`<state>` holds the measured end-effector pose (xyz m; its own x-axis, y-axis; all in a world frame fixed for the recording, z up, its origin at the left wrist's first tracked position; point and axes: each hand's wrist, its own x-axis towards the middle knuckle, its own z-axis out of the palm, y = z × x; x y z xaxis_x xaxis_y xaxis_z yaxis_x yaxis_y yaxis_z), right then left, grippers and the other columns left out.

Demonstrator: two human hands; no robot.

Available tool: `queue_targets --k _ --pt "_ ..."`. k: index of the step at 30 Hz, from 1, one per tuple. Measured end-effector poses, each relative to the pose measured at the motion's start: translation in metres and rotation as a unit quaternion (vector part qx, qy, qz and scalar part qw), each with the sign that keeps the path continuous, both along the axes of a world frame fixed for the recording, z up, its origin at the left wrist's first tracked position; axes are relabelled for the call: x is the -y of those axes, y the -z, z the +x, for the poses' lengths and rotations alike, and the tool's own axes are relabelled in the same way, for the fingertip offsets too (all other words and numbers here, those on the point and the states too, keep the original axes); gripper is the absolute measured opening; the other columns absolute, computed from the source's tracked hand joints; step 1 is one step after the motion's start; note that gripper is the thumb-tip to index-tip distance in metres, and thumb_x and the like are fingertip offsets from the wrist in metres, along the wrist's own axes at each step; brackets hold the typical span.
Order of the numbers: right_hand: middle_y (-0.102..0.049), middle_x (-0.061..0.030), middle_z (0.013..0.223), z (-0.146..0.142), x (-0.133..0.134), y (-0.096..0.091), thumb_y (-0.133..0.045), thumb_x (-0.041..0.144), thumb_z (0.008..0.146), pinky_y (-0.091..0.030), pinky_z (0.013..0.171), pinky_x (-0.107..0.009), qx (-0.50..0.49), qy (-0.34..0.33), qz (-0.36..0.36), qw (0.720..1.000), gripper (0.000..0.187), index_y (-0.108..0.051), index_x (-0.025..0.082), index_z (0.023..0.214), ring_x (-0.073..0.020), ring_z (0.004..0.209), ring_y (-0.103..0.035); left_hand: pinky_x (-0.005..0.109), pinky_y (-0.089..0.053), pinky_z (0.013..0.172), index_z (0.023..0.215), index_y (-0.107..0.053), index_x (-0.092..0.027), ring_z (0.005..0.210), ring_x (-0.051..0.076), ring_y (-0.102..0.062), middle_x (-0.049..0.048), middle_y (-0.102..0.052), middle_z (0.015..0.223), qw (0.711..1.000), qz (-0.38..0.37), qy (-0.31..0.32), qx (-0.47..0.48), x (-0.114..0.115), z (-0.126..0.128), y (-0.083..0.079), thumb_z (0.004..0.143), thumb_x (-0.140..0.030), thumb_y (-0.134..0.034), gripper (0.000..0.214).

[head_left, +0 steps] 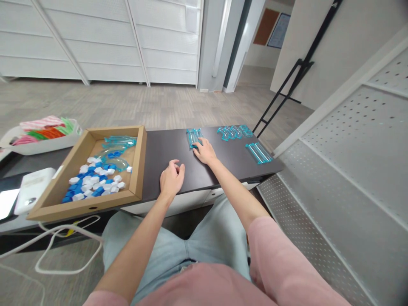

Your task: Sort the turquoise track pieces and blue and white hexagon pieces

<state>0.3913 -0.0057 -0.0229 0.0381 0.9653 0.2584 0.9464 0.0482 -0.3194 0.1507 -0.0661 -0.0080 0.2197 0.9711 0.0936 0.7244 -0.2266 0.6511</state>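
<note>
A: Where are the clear blue pieces (pixel 191 137) by your right hand (pixel 205 151)?
B: Near the far edge of the dark table (pixel 161 148), at your fingers. I can't quite tell whether you pinch one or merely touch them.
A: And your left hand (pixel 171 180)?
B: Loosely curled, thumb apart from forefinger, nearer you, right of the cardboard box (pixel 139 170). Curved pieces (pixel 233 132) lie farther right.
</note>
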Motion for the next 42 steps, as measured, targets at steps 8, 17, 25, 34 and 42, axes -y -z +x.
queue_targets --k 8,17,25,34,42 --pt "-0.047 -0.0185 0.177 -0.009 -0.002 -0.001 -0.067 0.036 0.109 -0.038 0.137 -0.062 0.000 0.002 0.050 0.999 0.055 -0.067 0.023 0.162 -0.0397 0.163 -0.036 0.042 -0.055 0.102 0.142 -0.065 -0.020 0.118 0.031 -0.080 0.0068 -0.085 0.110 0.999 0.001 0.019 -0.032 0.001 0.004 -0.006 0.112 -0.039 -0.059 0.036" --pt "-0.057 -0.0186 0.167 -0.011 0.001 -0.003 -0.062 0.035 0.109 -0.045 0.124 -0.063 0.024 -0.003 0.041 0.999 0.047 -0.076 0.027 0.153 -0.0427 0.148 -0.049 0.041 -0.052 0.097 0.111 -0.077 -0.026 0.113 0.029 -0.076 0.0070 -0.082 0.108 0.996 0.035 0.061 -0.057 0.006 0.004 -0.011 0.109 -0.032 -0.065 0.013" --pt "-0.065 -0.0205 0.156 0.003 0.045 -0.012 -0.065 0.039 0.109 -0.045 0.120 -0.059 0.063 0.009 -0.001 0.998 0.044 -0.079 0.027 0.150 -0.0395 0.139 -0.060 0.041 -0.053 0.096 0.107 -0.077 -0.026 0.110 0.030 -0.075 0.0076 -0.081 0.105 0.996 0.038 0.064 -0.043 0.005 0.001 -0.010 0.110 -0.032 -0.061 0.017" --pt "-0.075 -0.0170 0.142 0.055 0.182 -0.013 -0.062 0.046 0.114 -0.047 0.112 -0.054 0.085 0.052 -0.008 0.995 0.045 -0.077 0.028 0.152 -0.0350 0.128 -0.067 0.045 -0.052 0.095 0.108 -0.079 -0.026 0.110 0.033 -0.074 0.0078 -0.082 0.107 0.994 0.053 0.078 -0.056 0.004 0.002 -0.005 0.108 -0.035 -0.061 0.020" --pt "-0.068 -0.0178 0.141 0.060 0.211 -0.007 -0.070 0.052 0.109 -0.051 0.106 -0.055 0.101 0.121 0.068 0.985 0.031 -0.089 0.028 0.112 -0.0377 0.123 -0.059 0.045 -0.053 0.098 0.104 -0.079 -0.027 0.111 0.034 -0.074 0.0092 -0.082 0.107 0.993 0.059 0.074 -0.067 0.006 0.001 -0.005 0.107 -0.036 -0.060 0.021"
